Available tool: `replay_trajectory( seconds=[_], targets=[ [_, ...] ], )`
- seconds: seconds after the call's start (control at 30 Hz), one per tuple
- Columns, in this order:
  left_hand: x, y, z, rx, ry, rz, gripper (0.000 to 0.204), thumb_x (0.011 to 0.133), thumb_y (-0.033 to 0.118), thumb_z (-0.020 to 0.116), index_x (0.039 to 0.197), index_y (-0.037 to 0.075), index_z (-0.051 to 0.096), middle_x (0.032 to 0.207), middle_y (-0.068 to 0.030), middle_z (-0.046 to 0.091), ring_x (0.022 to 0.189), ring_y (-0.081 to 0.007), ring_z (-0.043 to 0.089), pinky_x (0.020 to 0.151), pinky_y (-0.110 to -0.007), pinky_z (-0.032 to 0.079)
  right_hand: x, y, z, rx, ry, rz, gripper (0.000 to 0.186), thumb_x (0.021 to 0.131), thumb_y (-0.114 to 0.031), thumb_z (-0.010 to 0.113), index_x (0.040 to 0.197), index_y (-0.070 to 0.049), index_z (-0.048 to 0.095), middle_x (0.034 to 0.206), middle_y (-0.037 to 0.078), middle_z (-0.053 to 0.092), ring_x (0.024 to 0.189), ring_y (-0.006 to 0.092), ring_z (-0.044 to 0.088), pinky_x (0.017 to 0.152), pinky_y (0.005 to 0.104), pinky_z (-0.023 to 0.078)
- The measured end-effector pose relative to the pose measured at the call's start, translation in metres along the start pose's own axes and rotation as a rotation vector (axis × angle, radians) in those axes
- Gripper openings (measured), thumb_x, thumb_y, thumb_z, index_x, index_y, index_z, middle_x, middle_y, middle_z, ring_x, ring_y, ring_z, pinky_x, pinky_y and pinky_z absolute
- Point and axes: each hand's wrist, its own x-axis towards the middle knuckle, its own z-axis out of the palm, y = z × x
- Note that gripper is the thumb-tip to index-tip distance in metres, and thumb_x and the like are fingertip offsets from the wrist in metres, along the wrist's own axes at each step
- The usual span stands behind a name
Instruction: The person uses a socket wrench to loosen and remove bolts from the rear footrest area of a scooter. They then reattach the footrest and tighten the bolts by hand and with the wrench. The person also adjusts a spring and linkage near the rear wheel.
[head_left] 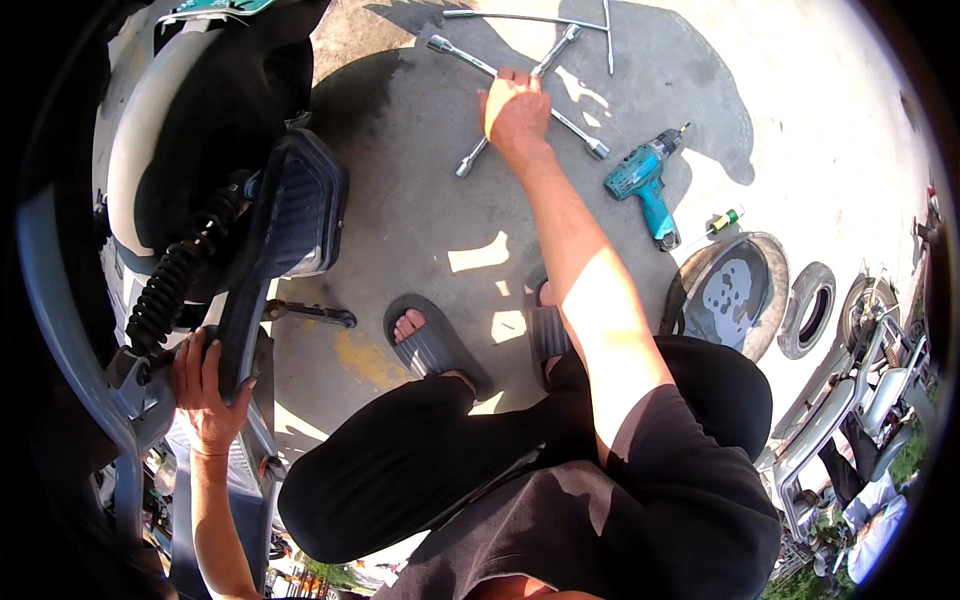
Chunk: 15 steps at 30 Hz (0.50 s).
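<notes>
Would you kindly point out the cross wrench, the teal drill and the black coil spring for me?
Cross wrench (573, 128): head view, on its lower-right arm.
Teal drill (632, 174): head view, on its body.
Black coil spring (163, 292): head view, on its middle coils.

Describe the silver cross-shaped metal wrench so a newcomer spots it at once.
On the grey concrete floor, look beyond the dark ridged sandals to the person's right hand. That hand covers the middle of the silver cross-shaped metal wrench. Four socket-tipped arms distinguish it from the thin silver T-shaped tool and teal cordless drill.
</notes>
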Motion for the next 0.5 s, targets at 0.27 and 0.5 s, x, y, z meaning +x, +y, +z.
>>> replay_trajectory(
  seconds=[0.27, 0.5],
  targets=[
    [0.01, 0.032, 0.015, 0.018, 0.322, 0.059, 0.049, 0.077, 0.023, 0.072, 0.12, 0.004, 0.059, 0.136, -0.0154, 0.052, 0.124, -0.0344, 0.052, 0.107, -0.048, 0.037, 0.009, 0.122, 0.017, 0.094, -0.242, -0.031, 0.031, 0.089, -0.034, 0.063, 0.107, -0.009, 0.067, 0.1, 0.019, 0.07, 0.097, 0.0378, 0.066, 0.082, 0.0446, 0.053],
    [0.11, 0.169, 0.068, -0.654, 0.262, 0.191, 0.053, 0.084, 0.022, 0.07, 0.13, 0.002, 0.051, 0.131, -0.0186, 0.053, 0.124, -0.0333, 0.051, 0.104, -0.043, 0.041, -0.027, 0.055, -0.005, 0.362, -0.183, -0.042, 0.039, 0.094, -0.041, 0.058, 0.099, -0.003, 0.068, 0.079, 0.022, 0.065, 0.074, 0.0378, 0.066, 0.065, 0.0436, 0.048]
  ],
)
